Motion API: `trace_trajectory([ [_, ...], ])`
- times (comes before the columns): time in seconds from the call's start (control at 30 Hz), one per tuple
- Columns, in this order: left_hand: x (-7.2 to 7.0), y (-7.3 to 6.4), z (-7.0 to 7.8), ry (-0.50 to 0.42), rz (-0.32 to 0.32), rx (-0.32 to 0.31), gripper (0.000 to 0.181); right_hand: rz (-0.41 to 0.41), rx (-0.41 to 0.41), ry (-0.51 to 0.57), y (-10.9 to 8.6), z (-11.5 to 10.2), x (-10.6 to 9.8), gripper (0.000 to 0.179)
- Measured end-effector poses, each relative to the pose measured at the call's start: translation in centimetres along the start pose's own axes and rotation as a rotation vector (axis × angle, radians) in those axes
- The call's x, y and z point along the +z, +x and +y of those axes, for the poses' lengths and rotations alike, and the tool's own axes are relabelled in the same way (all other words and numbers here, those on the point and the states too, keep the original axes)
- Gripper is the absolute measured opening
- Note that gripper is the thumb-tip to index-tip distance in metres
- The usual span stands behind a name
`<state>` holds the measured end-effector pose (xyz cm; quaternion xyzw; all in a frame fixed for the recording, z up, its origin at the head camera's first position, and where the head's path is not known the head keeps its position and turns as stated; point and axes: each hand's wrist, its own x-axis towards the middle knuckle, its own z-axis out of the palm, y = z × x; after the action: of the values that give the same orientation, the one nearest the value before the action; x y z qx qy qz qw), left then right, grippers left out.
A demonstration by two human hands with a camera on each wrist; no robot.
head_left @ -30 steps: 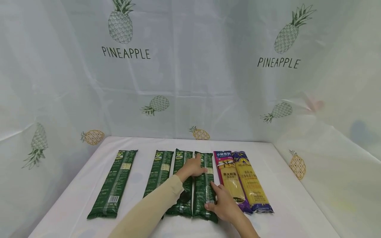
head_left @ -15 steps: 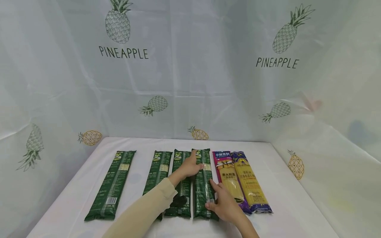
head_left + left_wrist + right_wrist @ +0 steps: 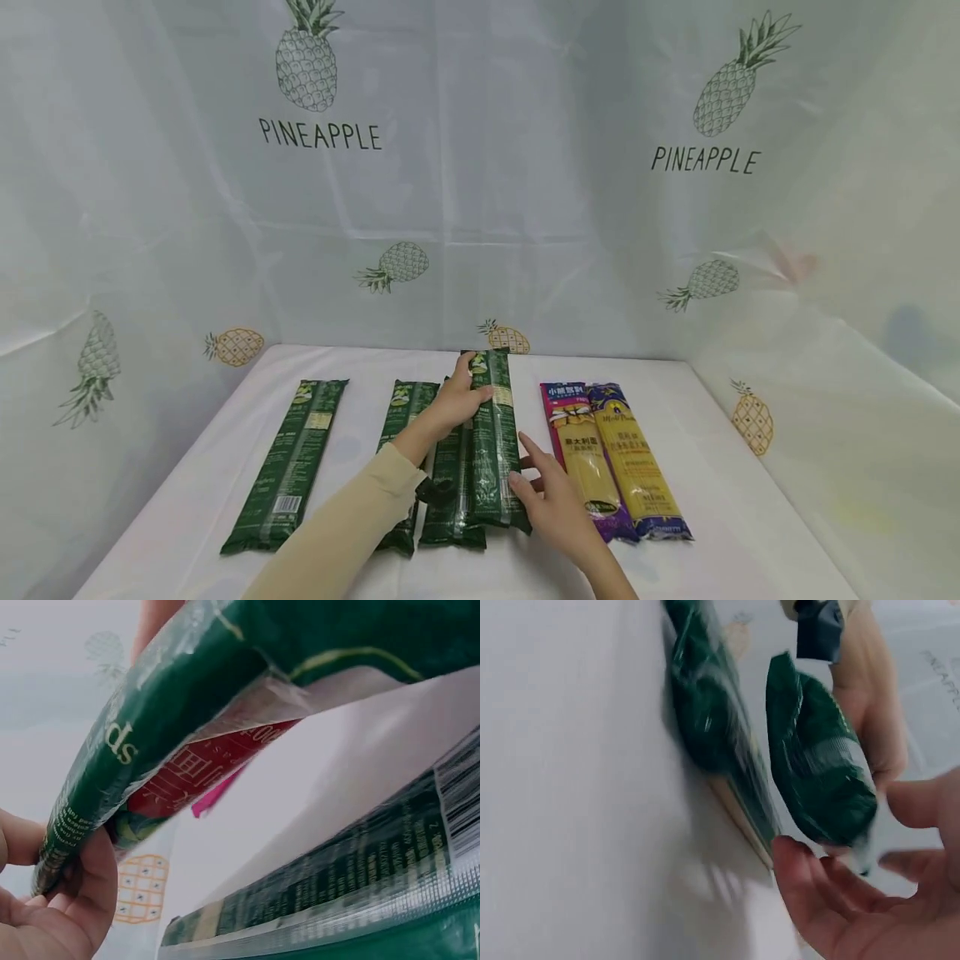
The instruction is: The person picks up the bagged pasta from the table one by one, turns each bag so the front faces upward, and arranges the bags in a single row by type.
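A green spaghetti bag (image 3: 495,454) is raised off the table and overlaps another green bag (image 3: 450,492) in the head view. My left hand (image 3: 456,404) pinches its far end, with the thumb on top; the left wrist view shows those fingers (image 3: 94,877) curled round the bag's end. My right hand (image 3: 558,504) is at the near end's right edge. In the right wrist view its fingers (image 3: 802,877) lie loosely bent by the bag's underside, and the thumb stands apart from the fingers. Whether they touch the bag is hard to tell.
Further green bags lie flat, one at far left (image 3: 288,467) and one partly hidden under my left arm (image 3: 405,417). To the right, a pink-purple pasta bag (image 3: 581,454) and a yellow-blue one (image 3: 637,462) lie side by side. A pineapple-print curtain (image 3: 480,208) backs the white table (image 3: 735,500).
The green bag has risen off the table and shifted left over its neighbour, carried by my left hand. My right hand has moved slightly left with it, its fingers spreading more.
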<state>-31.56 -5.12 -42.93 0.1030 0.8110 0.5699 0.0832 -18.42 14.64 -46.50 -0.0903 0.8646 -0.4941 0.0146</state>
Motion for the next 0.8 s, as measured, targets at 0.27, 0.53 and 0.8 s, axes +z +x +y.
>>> trace_trajectory([
  [0.27,-0.5,-0.7,0.5,-0.117,-0.041,0.021,0.079,-0.176,0.228,0.708,-0.1,-0.5,0.9,0.077],
  [0.53,-0.4,-1.0,0.0,0.005,-0.053,0.025,0.078,-0.136,0.167,0.635,0.0,0.2,1.6,0.079],
  [0.8,0.0,-0.9,0.0,0.343,-0.003,0.056,0.08,-0.005,0.112,0.488,0.1,0.5,2.2,0.081],
])
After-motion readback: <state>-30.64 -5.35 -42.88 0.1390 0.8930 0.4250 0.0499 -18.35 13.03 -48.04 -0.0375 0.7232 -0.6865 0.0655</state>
